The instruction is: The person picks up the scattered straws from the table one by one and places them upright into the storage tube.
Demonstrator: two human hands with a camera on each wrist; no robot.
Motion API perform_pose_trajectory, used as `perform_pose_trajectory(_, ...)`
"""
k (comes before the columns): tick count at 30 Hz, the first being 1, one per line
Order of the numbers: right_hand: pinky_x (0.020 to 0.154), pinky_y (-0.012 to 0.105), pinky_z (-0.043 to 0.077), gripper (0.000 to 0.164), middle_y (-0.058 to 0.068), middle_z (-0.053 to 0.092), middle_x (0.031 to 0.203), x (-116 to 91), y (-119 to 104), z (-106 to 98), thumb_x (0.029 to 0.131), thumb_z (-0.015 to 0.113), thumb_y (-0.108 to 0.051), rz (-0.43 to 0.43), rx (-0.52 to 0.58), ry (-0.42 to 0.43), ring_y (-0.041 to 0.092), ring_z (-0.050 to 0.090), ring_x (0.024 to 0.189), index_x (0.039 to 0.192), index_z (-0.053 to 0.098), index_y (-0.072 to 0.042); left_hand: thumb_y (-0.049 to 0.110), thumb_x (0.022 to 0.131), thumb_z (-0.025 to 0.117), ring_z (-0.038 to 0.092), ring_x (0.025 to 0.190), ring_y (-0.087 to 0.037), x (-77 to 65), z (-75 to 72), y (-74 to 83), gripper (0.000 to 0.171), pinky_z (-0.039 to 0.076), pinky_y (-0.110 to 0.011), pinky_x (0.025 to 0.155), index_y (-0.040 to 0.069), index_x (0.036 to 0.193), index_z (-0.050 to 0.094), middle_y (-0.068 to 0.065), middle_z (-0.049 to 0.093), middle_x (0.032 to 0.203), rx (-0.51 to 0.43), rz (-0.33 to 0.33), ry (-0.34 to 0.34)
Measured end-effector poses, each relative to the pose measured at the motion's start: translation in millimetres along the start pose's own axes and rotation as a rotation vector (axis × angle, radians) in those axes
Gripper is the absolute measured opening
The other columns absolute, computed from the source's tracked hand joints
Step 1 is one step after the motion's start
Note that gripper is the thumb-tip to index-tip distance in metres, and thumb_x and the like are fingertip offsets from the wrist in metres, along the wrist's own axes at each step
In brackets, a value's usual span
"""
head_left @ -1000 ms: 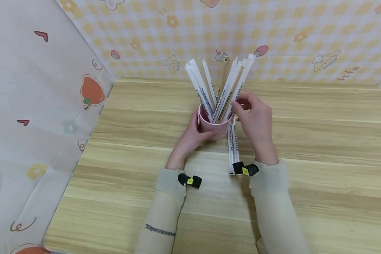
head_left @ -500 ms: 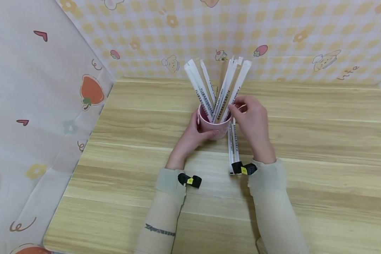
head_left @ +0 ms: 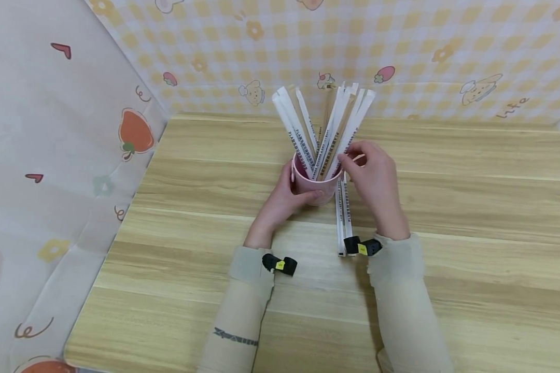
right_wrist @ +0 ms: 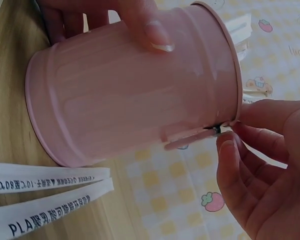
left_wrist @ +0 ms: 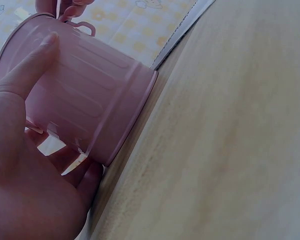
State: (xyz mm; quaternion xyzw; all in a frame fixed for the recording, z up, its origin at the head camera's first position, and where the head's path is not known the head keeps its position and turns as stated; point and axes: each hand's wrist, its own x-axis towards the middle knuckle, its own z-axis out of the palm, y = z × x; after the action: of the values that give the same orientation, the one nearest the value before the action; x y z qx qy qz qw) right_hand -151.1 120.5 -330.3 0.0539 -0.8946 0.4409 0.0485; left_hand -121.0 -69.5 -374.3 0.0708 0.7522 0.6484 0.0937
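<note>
My left hand [head_left: 280, 204] holds a pink metal bucket [head_left: 327, 192], thumb across its front and fingers around the far side, in the left wrist view too. Upright on the wooden table, the bucket carries several paper-wrapped straws, white [head_left: 290, 122] and brown [head_left: 341, 124], fanned out above its rim. At the right side of the rim, my right hand [head_left: 375, 173] pinches a white wrapped straw [head_left: 361, 111] between thumb and forefinger. In the right wrist view those fingertips [right_wrist: 229, 145] are right at the rim beside the small side handle [right_wrist: 190, 139]; the straw's lower end is hidden inside.
Two white wrapped straws [head_left: 339, 217] lie side by side on the table [head_left: 471, 217], just right of the bucket and partly under the right wrist's black strap. A yellow checked backdrop [head_left: 401, 41] stands behind the table, a white printed one [head_left: 37, 129] at the left.
The right hand has shifted slightly left and down, then a little back right, and the pinched straw's top sits lower than a second ago. The left hand and bucket stay put.
</note>
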Motion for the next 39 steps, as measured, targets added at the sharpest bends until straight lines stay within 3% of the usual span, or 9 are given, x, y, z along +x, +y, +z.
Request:
perform_pose_trajectory(11, 0.053, 0.022, 0.049, 0.034, 0.001, 0.059, 0.097, -0.8, 0.6, -11.5, 0.089, 0.051, -0.035, 0.011, 0.028, 0.092, 0.011, 0.054, 0.072, 0.11, 0.061, -0.009, 0.02, 0.074, 0.073, 0.031, 0.123, -0.012, 0.4, -0.1, -1.2, 0.089, 0.025, -0.034, 0.101, 0.025, 0.14, 0.015, 0.004, 0.033, 0.135, 0.006, 0.009, -0.007)
perform_pose_trajectory(19, 0.053, 0.02, 0.049, 0.035, 0.002, 0.058, 0.095, 1.5, 10.9, -13.4, 0.089, 0.049, -0.036, 0.066, 0.029, 0.084, 0.014, 0.055, 0.071, 0.109, 0.06, -0.01, 0.021, 0.073, 0.074, 0.029, 0.125, -0.011, 0.6, -0.3, -3.0, 0.089, 0.024, -0.034, 0.102, 0.027, 0.14, 0.015, 0.005, 0.032, 0.136, 0.014, 0.0, 0.001)
perform_pose_trajectory(25, 0.055, 0.027, 0.049, 0.037, 0.005, 0.057, 0.099, 5.6, 21.3, -9.0, 0.09, 0.049, -0.037, 0.175, -0.01, -0.063, 0.023, 0.059, 0.074, 0.113, 0.057, -0.009, 0.021, 0.073, 0.074, 0.029, 0.125, -0.011, 1.1, 0.1, -2.9, 0.09, 0.024, -0.034, 0.102, 0.027, 0.14, 0.015, 0.005, 0.032, 0.136, 0.02, 0.004, 0.0)
perform_pose_trajectory(32, 0.062, 0.033, 0.046, 0.042, 0.01, 0.057, 0.095, 8.0, 39.4, 2.8, 0.09, 0.049, -0.035, 0.207, -0.109, -0.269, 0.023, 0.058, 0.072, 0.119, 0.051, -0.005, 0.022, 0.073, 0.074, 0.028, 0.125, -0.01, 0.5, 0.2, -1.7, 0.09, 0.023, -0.033, 0.102, 0.026, 0.14, 0.014, 0.005, 0.03, 0.138, 0.027, -0.017, 0.004)
perform_pose_trajectory(39, 0.062, 0.033, 0.045, 0.032, 0.011, 0.059, 0.089, 6.4, 51.0, 11.5, 0.088, 0.054, -0.029, 0.297, -0.192, -0.398, 0.023, 0.056, 0.073, 0.109, 0.055, -0.005, 0.021, 0.073, 0.074, 0.028, 0.125, -0.011, 0.7, 0.2, -1.8, 0.09, 0.023, -0.034, 0.102, 0.026, 0.141, 0.014, 0.005, 0.029, 0.138, 0.025, -0.018, 0.002)
